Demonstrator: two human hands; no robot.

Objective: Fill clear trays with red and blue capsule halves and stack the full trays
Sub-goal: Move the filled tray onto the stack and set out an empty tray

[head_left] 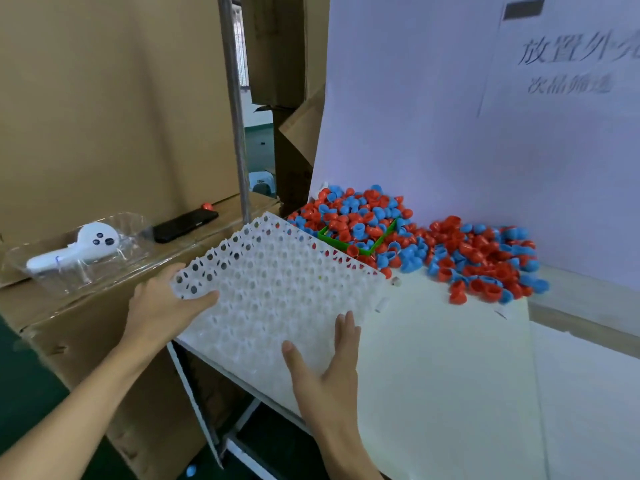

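Observation:
A clear-white tray [277, 289] with many round cells is tilted above the left part of the white table [450, 358]; its cells look empty. My left hand [162, 306] grips the tray's left corner, thumb on top. My right hand [329, 372] holds the near edge, thumb on top and fingers under and beside it. A big heap of red and blue capsule halves [433, 244] lies at the back of the table, partly hidden by the tray's far edge.
A green basket [360, 249] sits buried in the heap. On the cardboard box [104, 341] at left lie a white device in a clear package [76, 251] and a black phone [185, 225]. A metal pole [237, 109] rises behind the tray. A white board with writing stands behind the table.

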